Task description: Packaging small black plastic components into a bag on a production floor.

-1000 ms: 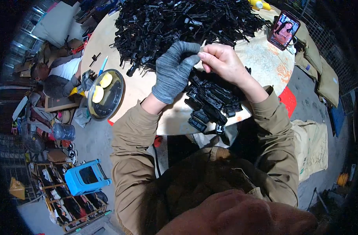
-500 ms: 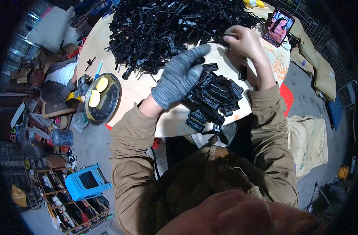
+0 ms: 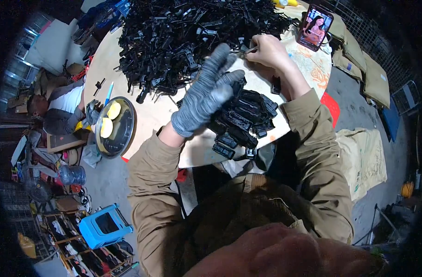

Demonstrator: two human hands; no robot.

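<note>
From far off, I see a pale table (image 3: 148, 111). A big heap of black parts (image 3: 174, 46) covers its far side. A smaller pile of black parts (image 3: 241, 115) lies by its near edge. My gray-gloved left hand (image 3: 215, 74) is up beside that pile, fingers spread. My bare right hand (image 3: 249, 51) is at the heap's edge, thumb and finger close together; I can't tell if they pinch a part. One loose black part (image 3: 276, 85) lies near my right wrist.
</note>
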